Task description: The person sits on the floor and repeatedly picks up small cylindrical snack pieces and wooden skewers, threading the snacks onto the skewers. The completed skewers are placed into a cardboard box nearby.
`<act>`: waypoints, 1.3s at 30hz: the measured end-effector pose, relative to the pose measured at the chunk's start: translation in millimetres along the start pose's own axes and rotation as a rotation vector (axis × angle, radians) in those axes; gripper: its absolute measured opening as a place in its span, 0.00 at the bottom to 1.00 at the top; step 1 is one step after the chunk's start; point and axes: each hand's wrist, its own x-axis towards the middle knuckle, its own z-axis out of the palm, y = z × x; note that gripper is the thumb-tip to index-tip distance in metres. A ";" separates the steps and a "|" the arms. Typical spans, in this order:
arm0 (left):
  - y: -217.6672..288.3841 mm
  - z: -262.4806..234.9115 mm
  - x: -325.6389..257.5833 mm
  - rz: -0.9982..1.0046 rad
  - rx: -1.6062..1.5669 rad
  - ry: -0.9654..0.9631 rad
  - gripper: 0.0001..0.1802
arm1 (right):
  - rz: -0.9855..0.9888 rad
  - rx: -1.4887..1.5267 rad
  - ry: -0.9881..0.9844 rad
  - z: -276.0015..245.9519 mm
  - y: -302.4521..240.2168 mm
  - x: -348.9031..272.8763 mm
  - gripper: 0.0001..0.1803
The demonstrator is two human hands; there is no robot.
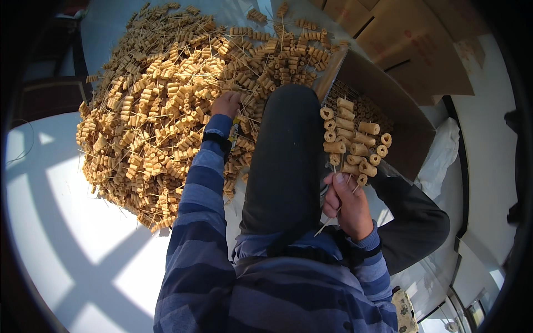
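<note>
My right hand (351,206), in front of my bent knee, is closed round the thin sticks of several skewers (356,136). Short, hollow, tan-brown rolls are threaded on them, and bare stick ends poke out below the fist. My left hand (226,104) reaches to the near right side of a big heap of similar skewers (161,111). Its fingers look curled in against the heap; whatever is between them is hidden. Beside the left wrist, a small yellow-and-dark object (234,132) shows among the skewers.
An open cardboard box (402,133) with more skewers inside stands right of my knee. Flattened cardboard (411,50) lies behind it. White plastic sheeting (441,147) hangs by the box. The heap rests on a pale, sunlit surface (72,222). My legs lie between heap and box.
</note>
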 end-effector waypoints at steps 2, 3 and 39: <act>30.4 -31.1 -41.9 0.024 -0.168 0.063 0.19 | -0.001 0.056 -0.016 1.3 0.6 -2.0 0.17; 49.9 -49.7 -65.7 0.202 -0.118 0.139 0.15 | -0.009 0.077 -0.013 3.2 1.1 -2.3 0.17; 226.9 -35.1 -299.5 0.091 -1.302 -0.709 0.22 | -0.482 0.008 -0.367 -12.8 14.9 -88.7 0.14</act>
